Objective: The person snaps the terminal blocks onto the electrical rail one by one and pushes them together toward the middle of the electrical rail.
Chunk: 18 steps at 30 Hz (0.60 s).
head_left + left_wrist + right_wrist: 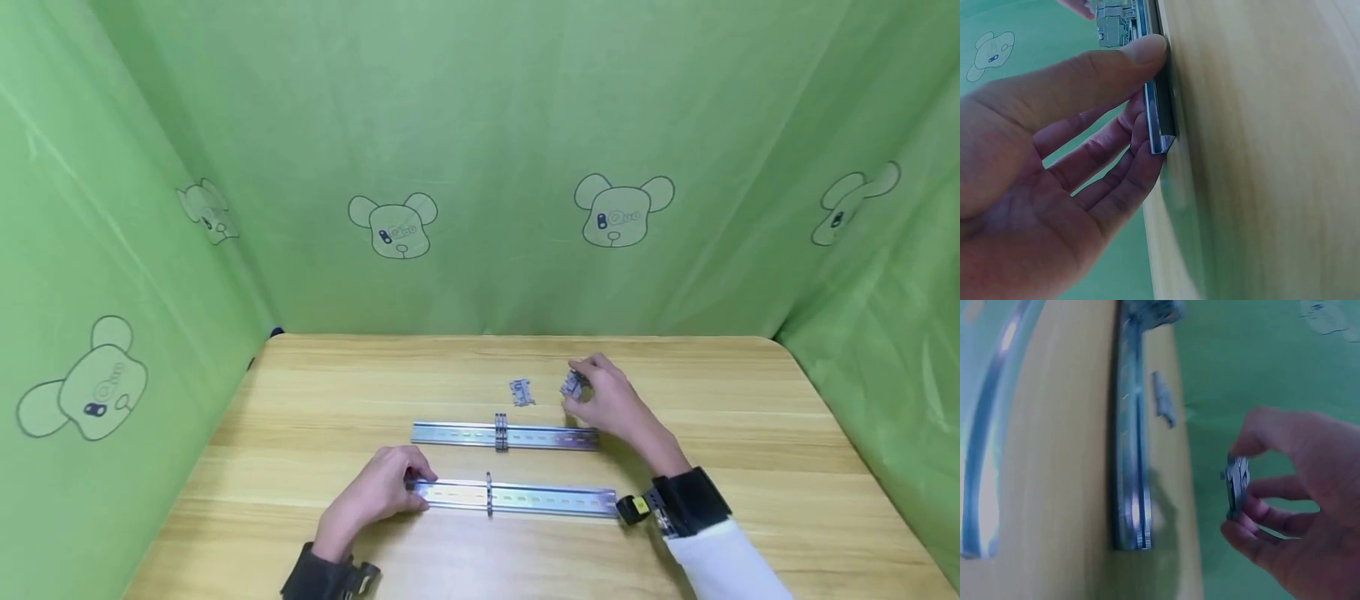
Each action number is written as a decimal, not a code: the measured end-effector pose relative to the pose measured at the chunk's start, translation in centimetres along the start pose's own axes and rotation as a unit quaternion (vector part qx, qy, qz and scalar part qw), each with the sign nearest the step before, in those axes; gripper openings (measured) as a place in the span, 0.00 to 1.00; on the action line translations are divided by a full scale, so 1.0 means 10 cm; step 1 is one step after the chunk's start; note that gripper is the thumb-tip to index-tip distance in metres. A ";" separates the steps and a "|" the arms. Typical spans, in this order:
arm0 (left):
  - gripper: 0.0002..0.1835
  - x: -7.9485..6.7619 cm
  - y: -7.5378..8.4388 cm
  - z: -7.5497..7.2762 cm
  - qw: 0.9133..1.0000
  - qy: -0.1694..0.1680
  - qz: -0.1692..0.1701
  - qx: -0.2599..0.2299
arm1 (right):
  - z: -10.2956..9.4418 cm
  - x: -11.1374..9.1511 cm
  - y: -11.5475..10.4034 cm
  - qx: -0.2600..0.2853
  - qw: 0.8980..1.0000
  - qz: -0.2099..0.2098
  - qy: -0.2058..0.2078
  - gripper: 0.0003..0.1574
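My left hand [381, 490] grips the left end of the nearer slotted metal DIN rail [551, 499], thumb on one edge and fingers on the other in the left wrist view. One thin grey terminal block [489, 495] sits across that rail, left of its middle. Above the table, beyond the right end of the farther DIN rail [450, 433], my right hand [611, 403] pinches a grey terminal block [1236, 484] between thumb and fingertips. Grey terminal blocks [501, 433] stand side by side near the farther rail's middle.
Behind the farther rail, a loose grey terminal block [521, 392] lies flat on the wooden table [750, 433]. Green cloth [495, 125] with printed bear heads hangs along the table's back and sides.
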<state>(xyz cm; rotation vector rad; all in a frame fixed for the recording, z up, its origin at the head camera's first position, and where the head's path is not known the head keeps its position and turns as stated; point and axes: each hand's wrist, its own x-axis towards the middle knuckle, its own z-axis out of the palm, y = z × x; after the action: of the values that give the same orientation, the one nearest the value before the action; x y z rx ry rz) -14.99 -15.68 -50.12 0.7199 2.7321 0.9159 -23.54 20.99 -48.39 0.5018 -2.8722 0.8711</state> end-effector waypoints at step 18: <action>0.17 -0.01 -0.01 0.02 1.000 -0.001 0.009 0.009 | -0.23 -0.72 0.01 0.133 0.988 -0.068 0.034 0.36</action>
<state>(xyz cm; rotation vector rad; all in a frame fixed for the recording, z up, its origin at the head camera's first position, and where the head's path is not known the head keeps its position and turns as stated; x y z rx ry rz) -14.89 -15.65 -50.35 0.7492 2.7394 0.8962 -16.84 24.40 -47.87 0.6713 -2.6365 1.2290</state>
